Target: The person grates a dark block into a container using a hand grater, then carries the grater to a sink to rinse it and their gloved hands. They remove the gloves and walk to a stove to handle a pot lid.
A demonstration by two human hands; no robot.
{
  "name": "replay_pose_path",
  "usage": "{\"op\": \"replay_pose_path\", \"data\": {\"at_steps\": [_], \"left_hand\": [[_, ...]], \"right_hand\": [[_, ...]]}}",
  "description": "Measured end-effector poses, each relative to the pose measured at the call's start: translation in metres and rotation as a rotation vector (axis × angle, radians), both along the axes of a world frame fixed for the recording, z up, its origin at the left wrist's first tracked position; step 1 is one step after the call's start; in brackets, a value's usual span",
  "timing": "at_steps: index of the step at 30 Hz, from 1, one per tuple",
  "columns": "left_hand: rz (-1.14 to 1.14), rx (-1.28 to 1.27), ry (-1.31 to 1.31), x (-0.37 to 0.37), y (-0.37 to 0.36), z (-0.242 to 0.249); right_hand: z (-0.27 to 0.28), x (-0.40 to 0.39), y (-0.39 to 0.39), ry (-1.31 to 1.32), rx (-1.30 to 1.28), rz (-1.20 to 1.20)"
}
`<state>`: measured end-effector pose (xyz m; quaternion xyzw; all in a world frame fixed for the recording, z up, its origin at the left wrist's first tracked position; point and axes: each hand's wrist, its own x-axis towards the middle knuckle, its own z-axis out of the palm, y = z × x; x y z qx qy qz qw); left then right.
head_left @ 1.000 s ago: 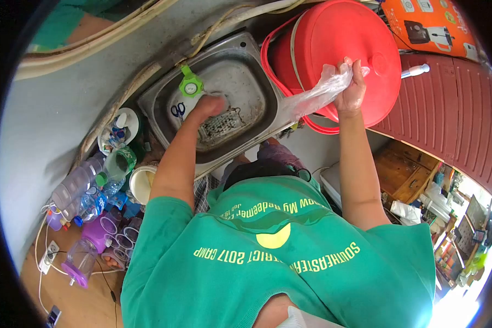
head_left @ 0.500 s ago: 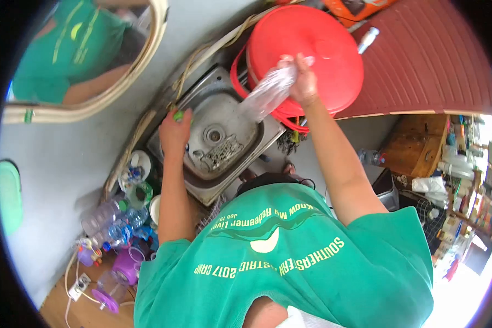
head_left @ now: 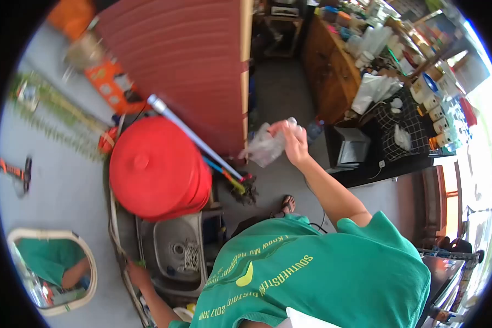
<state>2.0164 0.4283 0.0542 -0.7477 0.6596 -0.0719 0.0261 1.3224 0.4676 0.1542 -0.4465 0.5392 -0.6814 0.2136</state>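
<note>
My right hand [head_left: 293, 143] is raised away from the sink, its fingers closed on a crumpled clear plastic bag [head_left: 266, 147]. My left hand [head_left: 139, 275] is at the wall side of the metal sink [head_left: 164, 257], low in the view. Its fingers are curled around a small green thing, too small to identify. A drain and a patterned dark-and-light piece [head_left: 192, 256] show in the basin. Behind the sink stands a large red lidded bucket [head_left: 153, 164].
A pole [head_left: 194, 134] leans beside the bucket against a dark red panel [head_left: 186, 65]. To the right are a grey open-topped bin [head_left: 351, 147], a wooden cabinet [head_left: 325, 60] and cluttered shelves. A mirror [head_left: 52, 270] hangs on the left wall.
The view has swung right. My right hand has moved from over the bucket to the open floor side, still holding the plastic bag. My left hand stays by the sink's wall side.
</note>
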Motion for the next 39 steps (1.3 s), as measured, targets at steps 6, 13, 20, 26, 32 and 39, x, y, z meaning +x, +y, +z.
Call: {"op": "replay_pose_path", "data": {"at_steps": [6,13,20,26,32,39], "left_hand": [[0.06,0.09,-0.133,-0.181,0.037,0.025],[-0.724,0.167,0.336,-0.491,0.032,0.037],[-1.088,0.284,0.682,-0.763,0.012,0.074],[-1.187,0.354,0.962,-0.903,-0.026,0.082],[-1.285,0.32,1.091,-1.033,-0.121,0.068],[-1.538,0.37,0.899,-1.204,-0.197,0.076]], "right_hand": [[-0.1,-0.179,0.128,-0.307,0.316,-0.38],[-0.077,-0.277,0.182,-0.586,0.247,-0.604],[-0.043,-0.319,0.126,-0.731,0.179,-0.411],[-0.023,-0.35,0.053,-1.13,-0.12,-0.063],[-0.082,-0.455,0.021,-1.026,0.017,-0.324],[-0.106,-0.544,-0.031,-0.24,0.398,-0.931]]}}
